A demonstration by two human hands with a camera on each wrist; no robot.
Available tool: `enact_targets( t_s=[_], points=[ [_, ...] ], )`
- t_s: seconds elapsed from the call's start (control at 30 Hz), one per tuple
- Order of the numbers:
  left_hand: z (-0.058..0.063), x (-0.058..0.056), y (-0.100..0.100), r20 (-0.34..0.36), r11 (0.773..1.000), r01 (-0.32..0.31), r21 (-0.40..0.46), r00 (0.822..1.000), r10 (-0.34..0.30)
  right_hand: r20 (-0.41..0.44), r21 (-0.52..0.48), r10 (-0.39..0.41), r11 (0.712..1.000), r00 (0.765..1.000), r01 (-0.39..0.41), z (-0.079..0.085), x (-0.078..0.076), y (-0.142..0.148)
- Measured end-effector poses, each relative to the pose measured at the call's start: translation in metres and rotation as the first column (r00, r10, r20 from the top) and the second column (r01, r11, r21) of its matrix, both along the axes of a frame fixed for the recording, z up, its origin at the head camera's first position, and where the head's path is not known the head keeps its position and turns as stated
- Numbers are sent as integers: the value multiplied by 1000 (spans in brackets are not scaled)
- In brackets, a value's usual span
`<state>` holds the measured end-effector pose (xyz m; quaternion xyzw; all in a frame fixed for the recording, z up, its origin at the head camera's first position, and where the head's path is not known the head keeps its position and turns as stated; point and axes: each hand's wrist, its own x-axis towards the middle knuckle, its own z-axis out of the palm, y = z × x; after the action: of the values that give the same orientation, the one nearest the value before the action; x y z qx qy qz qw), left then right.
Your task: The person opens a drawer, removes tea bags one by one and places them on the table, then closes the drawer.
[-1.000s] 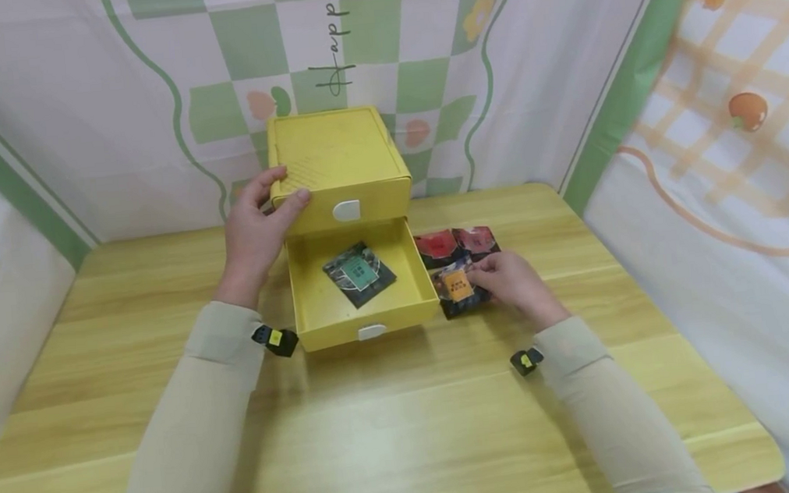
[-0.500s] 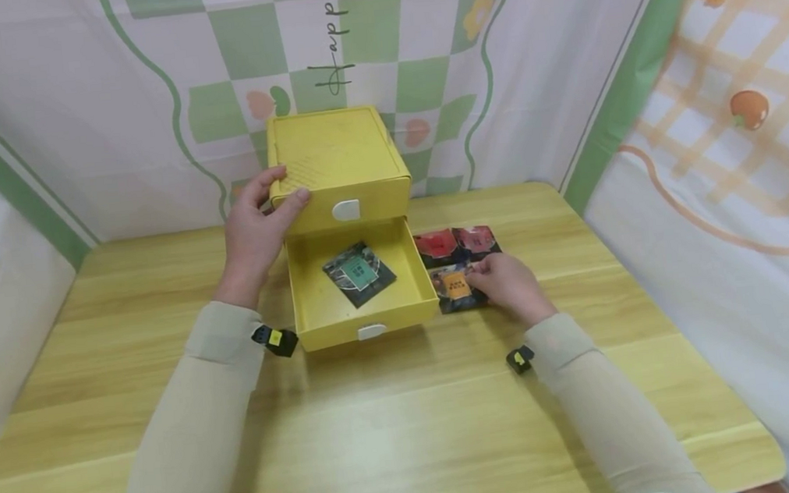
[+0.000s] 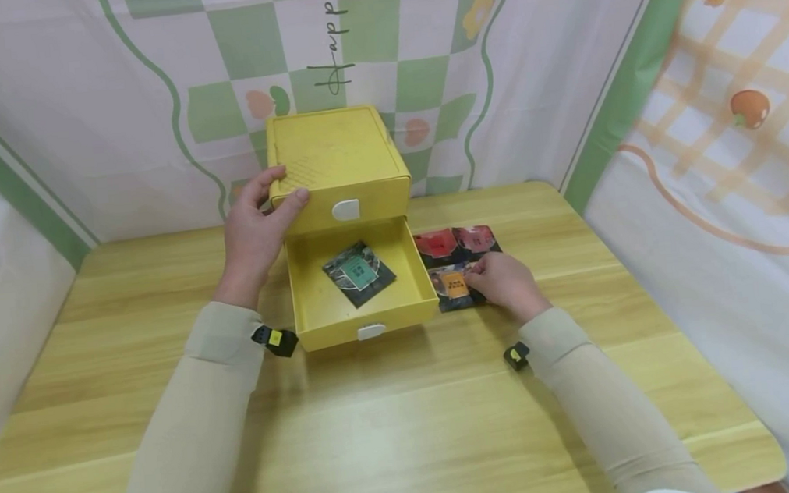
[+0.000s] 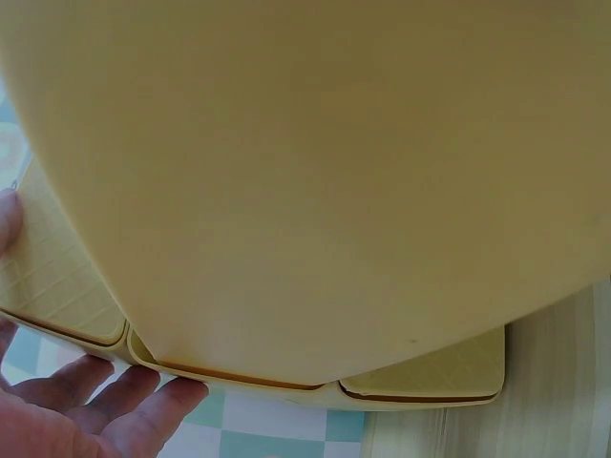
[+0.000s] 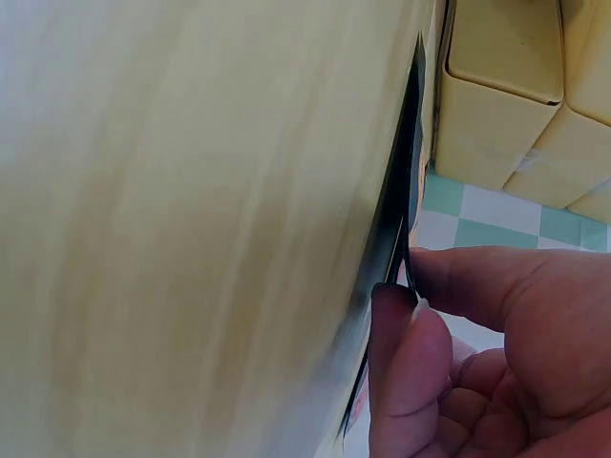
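A small yellow drawer box (image 3: 330, 150) stands at the back of the table, its lower drawer (image 3: 317, 324) pulled out. In that drawer lies a dark square packet (image 3: 359, 273) with a green label. My left hand (image 3: 256, 235) grips the box's upper left corner, thumb at the front and fingers along the side; the left wrist view also shows these fingers (image 4: 134, 405). My right hand (image 3: 510, 283) pinches the right edge of a dark packet with an orange label (image 3: 453, 287), right of the drawer. In the right wrist view, thumb and finger hold its thin edge (image 5: 412, 191).
Two red-labelled packets (image 3: 437, 246) lie side by side behind the orange one, beside the box. The wooden table (image 3: 383, 435) has a rounded right corner. A checkered cloth (image 3: 376, 37) hangs close behind the box.
My right hand has shifted slightly left and away from me, and the orange-labelled packet has straightened closer to the red-labelled packets. The left hand, box and drawer are unchanged.
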<state>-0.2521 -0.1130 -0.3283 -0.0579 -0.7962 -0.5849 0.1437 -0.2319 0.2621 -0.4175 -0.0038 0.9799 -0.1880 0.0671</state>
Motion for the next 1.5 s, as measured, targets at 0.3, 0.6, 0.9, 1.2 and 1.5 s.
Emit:
enact_targets(
  t_s=[0.3,0.6,0.9,1.2,1.5],
  points=[
    [0,0,0,-9,1000,2,2,1000,-2,28,17,-1,1000,1000,1,0,0,-3],
    [0,0,0,-8,1000,-1,6,1000,2,38,44,-15,999,999,14,0,0,-4],
    [-1,-1,1,2,1000,-11,-7,1000,11,26,61,-30,998,999,29,2,-1,-5],
    [0,0,1,6,1000,-8,2,1000,8,-2,62,-41,997,999,41,4,1,-3],
    [-1,0,1,0,1000,-4,3,1000,4,-118,-38,-48,998,992,44,15,7,-6]
  ],
)
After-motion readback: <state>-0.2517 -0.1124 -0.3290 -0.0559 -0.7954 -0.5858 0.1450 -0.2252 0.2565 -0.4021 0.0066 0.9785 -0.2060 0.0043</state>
